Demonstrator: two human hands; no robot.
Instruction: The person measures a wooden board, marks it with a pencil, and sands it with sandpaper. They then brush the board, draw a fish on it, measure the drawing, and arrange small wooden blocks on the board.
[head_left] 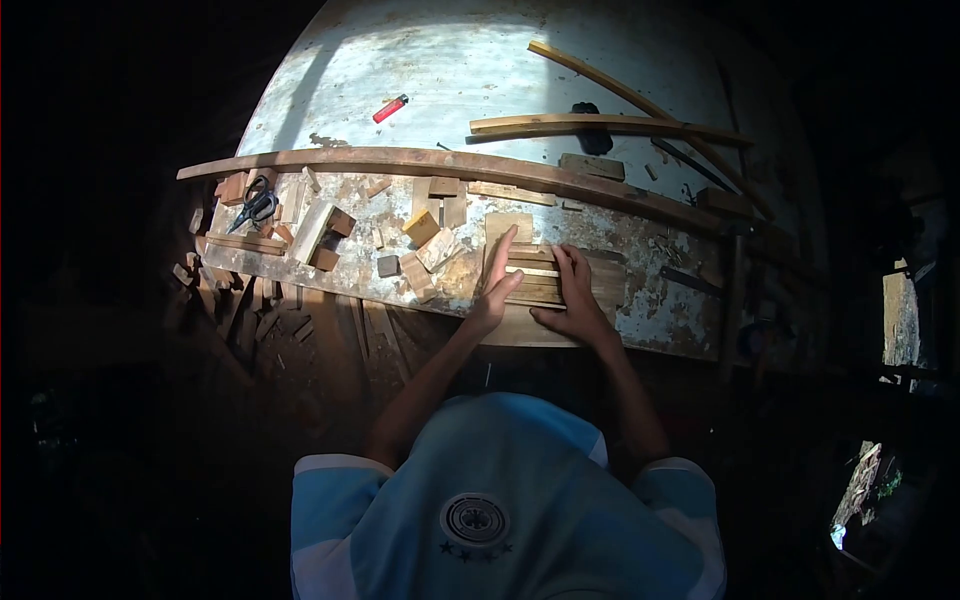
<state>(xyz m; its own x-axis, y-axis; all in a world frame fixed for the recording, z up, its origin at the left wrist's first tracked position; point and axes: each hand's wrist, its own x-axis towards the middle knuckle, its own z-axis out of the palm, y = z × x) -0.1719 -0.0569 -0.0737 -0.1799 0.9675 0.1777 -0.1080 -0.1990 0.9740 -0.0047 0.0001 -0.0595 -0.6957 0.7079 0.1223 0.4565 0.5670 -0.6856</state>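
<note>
A row of narrow wooden strips (535,288) lies side by side near the front edge of the workbench, on top of a flat board (530,328). At the strips' left ends is my left hand (494,292), fingers straight and together, thumb laid over the wood. My right hand (578,298) bends its fingers over the right ends, with its thumb near the front strip. Between them the two hands hold the strips. What lies under the palms is hidden.
A long wooden beam (400,160) crosses the workbench (440,70). Wood offcuts (421,228) and scissors (258,204) lie to the left. Beyond the beam are a red lighter (391,108), long battens (620,124) and a black object (592,138). Scraps litter the floor (310,350).
</note>
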